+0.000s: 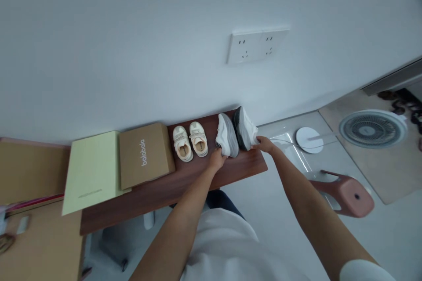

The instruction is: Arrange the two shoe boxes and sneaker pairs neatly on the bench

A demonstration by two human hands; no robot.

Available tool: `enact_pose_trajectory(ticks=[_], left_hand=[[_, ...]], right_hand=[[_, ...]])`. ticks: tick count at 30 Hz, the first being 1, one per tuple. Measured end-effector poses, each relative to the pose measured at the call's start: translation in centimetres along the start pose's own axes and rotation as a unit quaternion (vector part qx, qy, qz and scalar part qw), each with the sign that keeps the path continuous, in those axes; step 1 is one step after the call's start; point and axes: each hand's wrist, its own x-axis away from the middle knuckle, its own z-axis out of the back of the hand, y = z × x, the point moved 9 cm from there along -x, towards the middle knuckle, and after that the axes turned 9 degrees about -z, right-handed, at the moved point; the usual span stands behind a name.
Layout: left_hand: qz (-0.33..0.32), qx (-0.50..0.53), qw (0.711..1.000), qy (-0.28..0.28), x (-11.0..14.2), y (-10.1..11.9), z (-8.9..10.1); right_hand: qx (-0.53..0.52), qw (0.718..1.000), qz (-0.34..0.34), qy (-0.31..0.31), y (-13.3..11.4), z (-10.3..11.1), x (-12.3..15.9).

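Note:
A white-and-grey sneaker (226,135) lies tipped over near the right end of a narrow dark wooden shelf (194,185). My left hand (217,160) grips it by the heel, its sole turned to the right. Beside it, a second white sneaker (246,129) with a dark sole leans the other way, pinched at the heel by my right hand (263,144). The two soles face each other with a small gap between. To the left, a pair of small cream shoes, one left shoe (182,143) and one right shoe (198,139), stands upright.
A brown shoebox (145,156) and a pale green box (92,171) sit on the shelf further left. Cardboard (42,237) fills the lower left. A wall socket plate (259,46) is above. On the floor to the right are a white fan (372,129) and a pink stool (354,195).

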Motion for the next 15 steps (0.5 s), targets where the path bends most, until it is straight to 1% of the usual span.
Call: enact_pose_trajectory(ticks=[3,7,10,13,15], left_hand=[[-0.017,-0.001,1.000,0.016,0.3,0.3,0.8],[-0.061,-0.011,0.997,0.055,0.9,1.6,2.3],[-0.095,-0.030,0.992,0.075,1.2,3.2,3.4],[-0.134,-0.069,0.987,0.059,1.2,5.3,3.7],[-0.147,-0.104,0.983,0.039,1.2,6.4,3.5]], right_hand=[[0.059,0.998,0.030,-0.015,-1.3,0.4,-0.1],[0.114,0.990,0.077,0.010,-3.6,1.6,0.5],[0.133,0.986,0.098,0.034,-5.3,2.6,1.6],[0.169,0.978,0.105,0.063,-6.5,3.2,2.8],[0.198,0.972,0.107,0.073,-7.1,3.1,3.8]])
